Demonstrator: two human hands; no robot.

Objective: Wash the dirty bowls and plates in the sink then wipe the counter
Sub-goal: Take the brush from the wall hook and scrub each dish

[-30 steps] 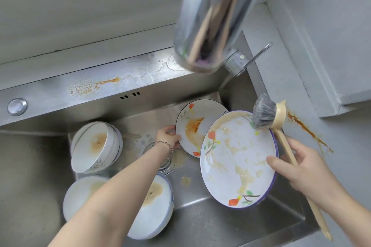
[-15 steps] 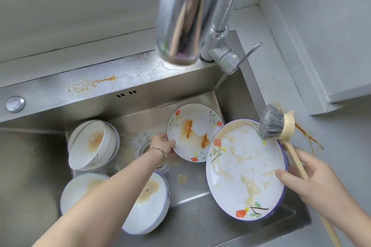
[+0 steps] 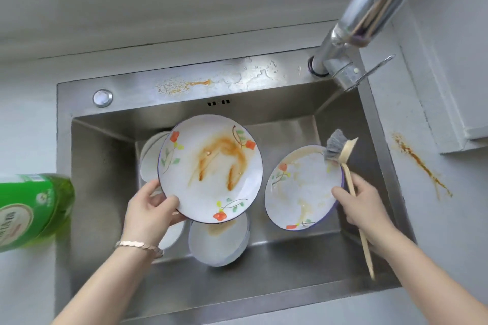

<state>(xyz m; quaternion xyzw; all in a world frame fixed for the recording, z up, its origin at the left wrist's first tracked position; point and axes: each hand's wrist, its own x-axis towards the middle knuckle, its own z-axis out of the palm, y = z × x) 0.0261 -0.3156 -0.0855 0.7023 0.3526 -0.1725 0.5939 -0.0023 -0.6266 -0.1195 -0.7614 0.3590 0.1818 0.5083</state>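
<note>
My left hand point(image 3: 151, 208) grips the lower left rim of a white flowered plate point(image 3: 211, 166) smeared with orange sauce, held up over the steel sink point(image 3: 100, 163). My right hand point(image 3: 361, 203) holds a second flowered plate point(image 3: 301, 187) by its right rim, together with a wooden dish brush point(image 3: 343, 155) whose grey bristles rest at the plate's top edge. Under the lifted plate lie white bowls: one at the back left point(image 3: 149, 158), one in front point(image 3: 219, 243), and another mostly hidden behind my left hand.
A green dish soap bottle point(image 3: 31, 208) lies on the counter at the left. The chrome tap point(image 3: 369, 13) reaches over the sink's back right corner. Orange sauce streaks mark the right counter point(image 3: 420, 163) and the sink's back ledge point(image 3: 195, 84).
My left hand has lifted the sauce-smeared plate up out of the sink and to the left. The view has pulled back, so the soap bottle now shows.
</note>
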